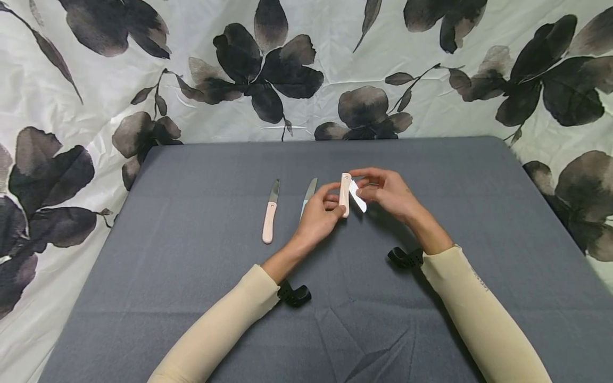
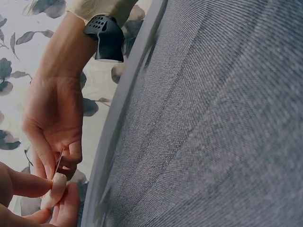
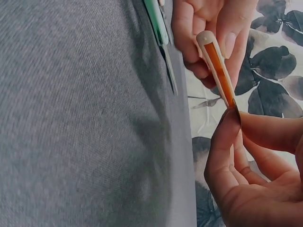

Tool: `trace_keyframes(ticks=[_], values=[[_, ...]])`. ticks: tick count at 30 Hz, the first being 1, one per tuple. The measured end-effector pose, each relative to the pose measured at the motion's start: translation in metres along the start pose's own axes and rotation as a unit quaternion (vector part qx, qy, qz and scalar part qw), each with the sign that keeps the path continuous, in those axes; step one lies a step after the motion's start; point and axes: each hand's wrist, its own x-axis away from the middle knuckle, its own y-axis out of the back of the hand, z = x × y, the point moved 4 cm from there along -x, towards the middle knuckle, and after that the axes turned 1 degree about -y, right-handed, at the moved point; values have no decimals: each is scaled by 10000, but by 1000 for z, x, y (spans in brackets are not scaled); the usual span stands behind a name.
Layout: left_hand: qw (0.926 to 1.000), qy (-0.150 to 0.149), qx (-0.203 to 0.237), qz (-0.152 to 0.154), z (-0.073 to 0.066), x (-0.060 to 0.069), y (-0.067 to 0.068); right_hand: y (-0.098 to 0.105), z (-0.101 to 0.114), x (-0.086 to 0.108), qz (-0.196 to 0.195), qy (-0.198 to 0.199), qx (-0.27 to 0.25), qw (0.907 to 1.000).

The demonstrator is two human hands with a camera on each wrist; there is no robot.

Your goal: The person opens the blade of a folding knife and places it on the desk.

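A folding knife with a pale pink handle (image 1: 344,198) is held above the table, its blade (image 1: 356,196) swung partly out. My left hand (image 1: 318,217) grips the handle between thumb and fingers. From the other side, my right hand (image 1: 390,192) pinches the blade between thumb and fingers. In the right wrist view, an orange slot shows along the handle (image 3: 220,68). Just behind my left hand lies a knife with a light green handle (image 3: 158,23), partly hidden in the head view, its blade (image 1: 311,188) out. Farther left lies another pink-handled knife (image 1: 270,221), unfolded.
A grey cloth (image 1: 201,223) covers the table, with creases near the front. Behind and at the sides hangs a white sheet with dark flowers (image 1: 325,32). Black wrist cameras (image 1: 296,294) sit below both hands.
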Motion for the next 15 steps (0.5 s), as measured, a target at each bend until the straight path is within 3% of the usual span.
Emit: trace_keyframes(ticks=[8, 15], values=[[10000, 48, 77, 12, 1, 0, 0, 2, -3, 0, 229, 85, -90, 9997], [9999, 95, 112, 60, 1, 0, 0, 8, -5, -2, 41, 12, 200, 9998]])
